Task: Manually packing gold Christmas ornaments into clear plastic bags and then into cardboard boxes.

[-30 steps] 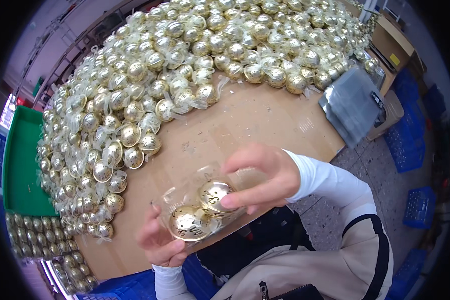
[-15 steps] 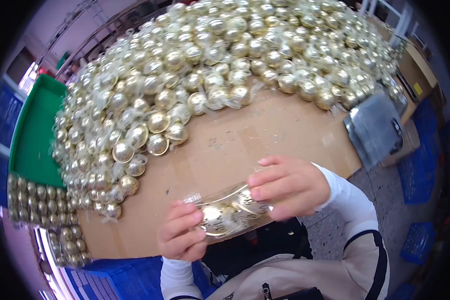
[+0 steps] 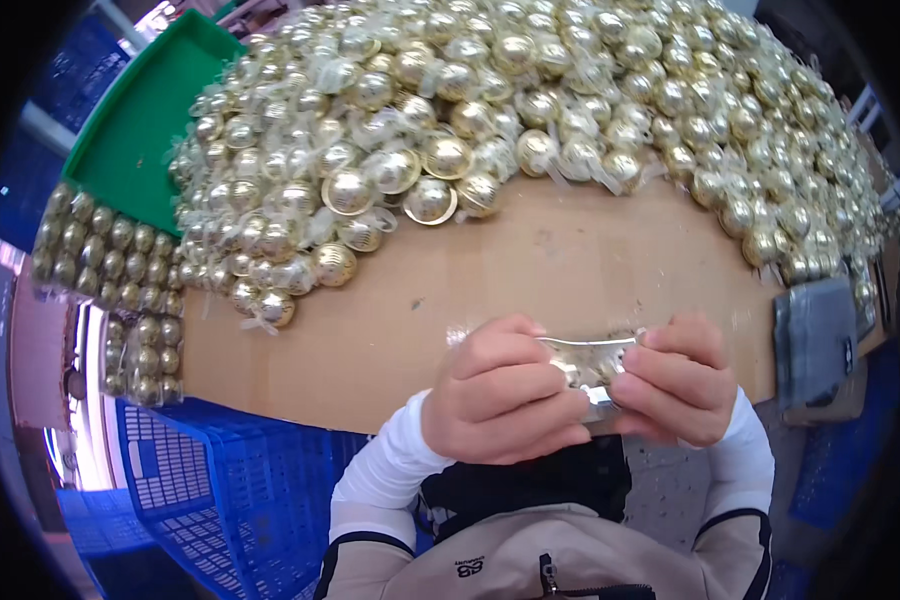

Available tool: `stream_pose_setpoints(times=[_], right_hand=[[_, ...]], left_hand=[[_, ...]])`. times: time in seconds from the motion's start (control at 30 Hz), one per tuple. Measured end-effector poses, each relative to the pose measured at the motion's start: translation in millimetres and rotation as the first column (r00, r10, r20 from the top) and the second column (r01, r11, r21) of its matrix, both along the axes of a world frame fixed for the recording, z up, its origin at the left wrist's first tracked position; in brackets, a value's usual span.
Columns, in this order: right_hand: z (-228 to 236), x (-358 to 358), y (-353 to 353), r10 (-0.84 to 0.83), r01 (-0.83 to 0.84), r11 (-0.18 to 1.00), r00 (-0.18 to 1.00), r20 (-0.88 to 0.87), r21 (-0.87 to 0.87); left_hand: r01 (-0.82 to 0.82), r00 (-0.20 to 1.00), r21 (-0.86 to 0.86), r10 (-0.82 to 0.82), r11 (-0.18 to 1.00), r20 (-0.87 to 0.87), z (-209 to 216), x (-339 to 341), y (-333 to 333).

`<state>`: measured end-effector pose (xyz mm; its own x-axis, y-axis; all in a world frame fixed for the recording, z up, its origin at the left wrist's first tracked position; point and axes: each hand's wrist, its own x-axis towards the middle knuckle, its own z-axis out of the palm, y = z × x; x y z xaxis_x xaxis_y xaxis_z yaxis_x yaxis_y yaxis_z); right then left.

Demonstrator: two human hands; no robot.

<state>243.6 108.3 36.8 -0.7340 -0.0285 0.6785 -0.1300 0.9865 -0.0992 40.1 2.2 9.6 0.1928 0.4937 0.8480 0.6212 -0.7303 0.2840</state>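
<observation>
Between my two hands is a clear plastic pack of gold ball ornaments, held level over the near edge of the cardboard-covered tabletop. My left hand is closed on its left end, fingers curled across the front. On the right end, my right hand grips with thumb and fingers near the pack's upper rim. Much of the pack is hidden behind the fingers, so the balls inside show only in the middle.
A large heap of gold balls with pale ribbons covers the table's far side. Filled clear packs are stacked at the left by a green tray. A blue crate stands below left; grey plastic bags lie at the right edge.
The head view has shifted, so the table sits differently in the picture. My hands have come closer together around the pack, covering more of it, and the pack has turned from tilted to level.
</observation>
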Motion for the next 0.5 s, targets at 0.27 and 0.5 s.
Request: stream_pose_setpoints(times=[0.27,0.5], right_hand=[[31.4,-1.6,0.1,0.014,0.017,0.982,0.986,0.163,-0.189],[62.3,-25.8,-27.7,-0.151,0.15,0.989,0.97,0.192,0.02]], left_hand=[[0.017,0.993,-0.103,-0.004,0.995,0.12,2.9,6.9,-3.5],[0.063,0.952,-0.13,-0.02,0.99,0.306,-0.3,13.0,-1.2]])
